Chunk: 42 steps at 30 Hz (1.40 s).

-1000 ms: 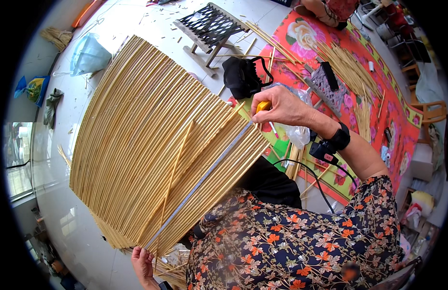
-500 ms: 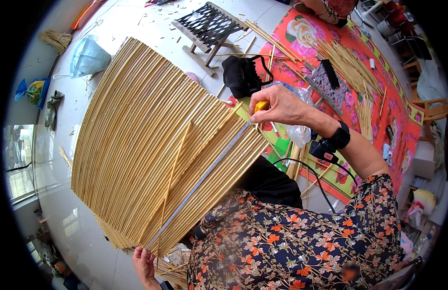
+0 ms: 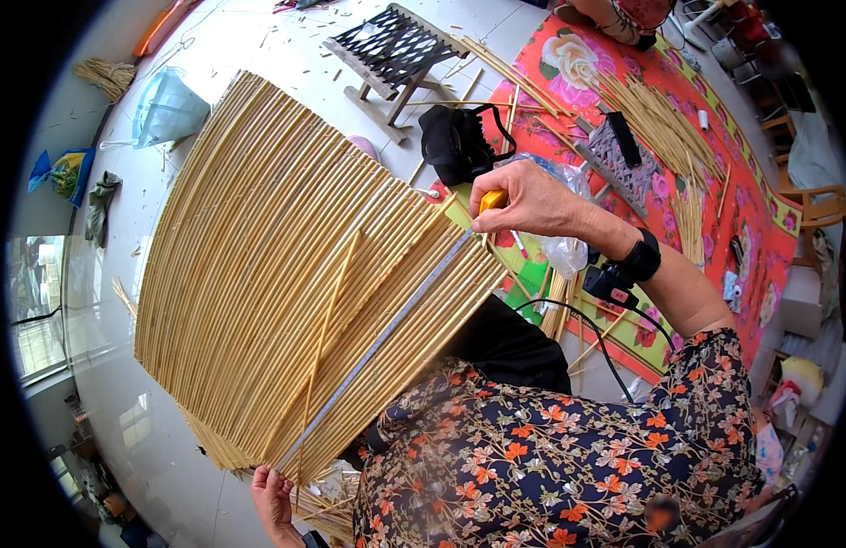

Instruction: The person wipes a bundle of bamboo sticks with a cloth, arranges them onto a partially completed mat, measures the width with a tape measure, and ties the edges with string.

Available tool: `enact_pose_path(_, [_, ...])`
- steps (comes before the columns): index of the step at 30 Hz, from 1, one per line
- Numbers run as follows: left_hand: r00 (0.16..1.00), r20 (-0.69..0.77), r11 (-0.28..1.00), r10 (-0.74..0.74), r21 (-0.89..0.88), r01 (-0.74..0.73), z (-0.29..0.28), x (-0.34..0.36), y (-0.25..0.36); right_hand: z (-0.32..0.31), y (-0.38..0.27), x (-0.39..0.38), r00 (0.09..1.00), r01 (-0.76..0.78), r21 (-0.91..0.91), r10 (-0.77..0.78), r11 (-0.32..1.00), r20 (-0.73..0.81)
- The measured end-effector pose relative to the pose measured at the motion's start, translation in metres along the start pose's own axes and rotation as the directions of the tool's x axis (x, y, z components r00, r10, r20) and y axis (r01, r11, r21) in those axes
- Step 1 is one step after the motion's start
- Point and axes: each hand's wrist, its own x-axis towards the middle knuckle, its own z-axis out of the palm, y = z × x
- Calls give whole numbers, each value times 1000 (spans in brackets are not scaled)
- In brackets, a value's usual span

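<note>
A mat of straight straw-coloured stalks [image 3: 258, 247] lies before me, its rows running side by side. Across its near part stretches the pale blade of a tape measure [image 3: 377, 346], parallel to the stalks. At the mat's right edge my right hand [image 3: 532, 198] is closed around the tape's yellow case [image 3: 493, 200]. My left hand [image 3: 272, 498] pinches the blade's other end at the mat's lower left edge. One loose stalk [image 3: 327, 315] rests aslant over the rows and passes across the blade near my left hand.
Beyond the mat stands a folding stool [image 3: 400, 46] with a black woven seat. A black bag [image 3: 455, 142] is beside the mat's far right edge. Stalk bundles [image 3: 660, 123] lie on a red flowered sheet [image 3: 761, 237]. A black cable [image 3: 596, 333] hangs from my right wrist.
</note>
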Motion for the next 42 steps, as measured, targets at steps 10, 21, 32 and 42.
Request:
enact_pose_path(10, [999,-44,1000,-8,26,10,10,2,-2,-1,7,4,1000,4,9,-4,1000,-7])
enact_pose_path(21, [998,-33,997,48,60,-46,13,4,-12,1,9,-1,972,190,-126,-204,974,-113])
enact_pose_path(32, [985,-137,987,104,132,-86,32,-12,3,31,-25,-39,980,164,241,-129,957,-153])
enact_pose_path(42, [976,-194,989,99,124,-75,36,-22,7,61,-1,-45,991,42,447,19,894,-131])
